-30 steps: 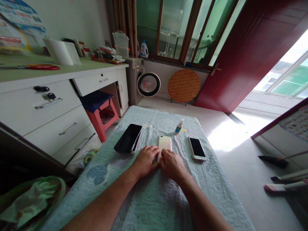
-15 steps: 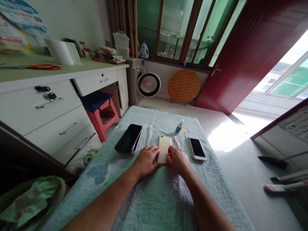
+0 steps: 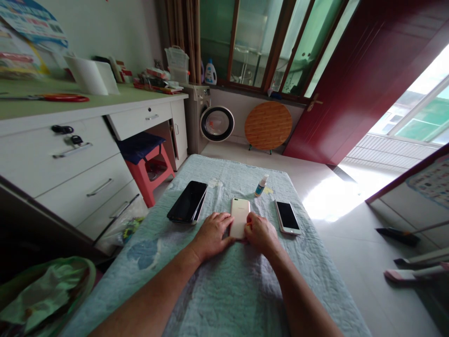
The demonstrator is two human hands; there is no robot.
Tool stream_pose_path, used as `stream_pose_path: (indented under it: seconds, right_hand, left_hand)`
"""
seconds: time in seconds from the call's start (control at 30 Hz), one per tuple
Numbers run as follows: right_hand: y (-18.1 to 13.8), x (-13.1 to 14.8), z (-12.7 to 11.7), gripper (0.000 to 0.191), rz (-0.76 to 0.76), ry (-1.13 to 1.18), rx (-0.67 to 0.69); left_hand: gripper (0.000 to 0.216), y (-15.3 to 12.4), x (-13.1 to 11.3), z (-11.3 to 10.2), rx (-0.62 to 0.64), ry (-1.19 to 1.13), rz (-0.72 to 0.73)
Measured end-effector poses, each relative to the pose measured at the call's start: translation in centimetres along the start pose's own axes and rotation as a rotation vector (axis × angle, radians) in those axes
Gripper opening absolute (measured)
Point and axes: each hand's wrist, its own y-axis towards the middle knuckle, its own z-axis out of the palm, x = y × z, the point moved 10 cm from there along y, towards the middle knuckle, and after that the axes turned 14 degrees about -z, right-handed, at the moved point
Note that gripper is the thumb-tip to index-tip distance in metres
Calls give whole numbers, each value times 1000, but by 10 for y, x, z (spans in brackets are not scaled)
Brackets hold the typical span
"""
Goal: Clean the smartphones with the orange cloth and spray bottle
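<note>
A gold phone [image 3: 239, 216] lies face down in the middle of a table covered with a pale blue-green cloth [image 3: 224, 290]. My left hand [image 3: 211, 234] rests on the cloth with its fingers curled against the phone's left edge. From the other side my right hand [image 3: 261, 232] presses its fingertips to the phone's right edge. Both hands grip the phone between them. A black tablet or large phone [image 3: 187, 201] lies to the left. A white phone with a dark screen [image 3: 287, 216] lies to the right. A small spray bottle [image 3: 261, 185] stands behind the gold phone.
A white desk with drawers [image 3: 77, 154] runs along the left, with a red stool [image 3: 147, 164] under it. A washing machine [image 3: 206, 119] and a round wooden tabletop [image 3: 268, 125] stand at the far wall. A green bag [image 3: 42, 290] sits at the lower left. Brooms [image 3: 414, 262] lie on the floor at right.
My right hand has slid off the top of the gold phone to its right edge. The left hand has stayed at the left edge.
</note>
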Motion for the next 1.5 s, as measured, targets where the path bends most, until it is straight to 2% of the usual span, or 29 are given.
stream_pose_path:
  seconds: [1.0,1.5]
  right_hand:
    - [3,0,2,16,-42,53,-24]
    - [2,-2,3,17,-14,46,-12]
  left_hand:
    - [54,1,0,0,-9,-14,14]
    - [55,1,0,0,-5,-2,8]
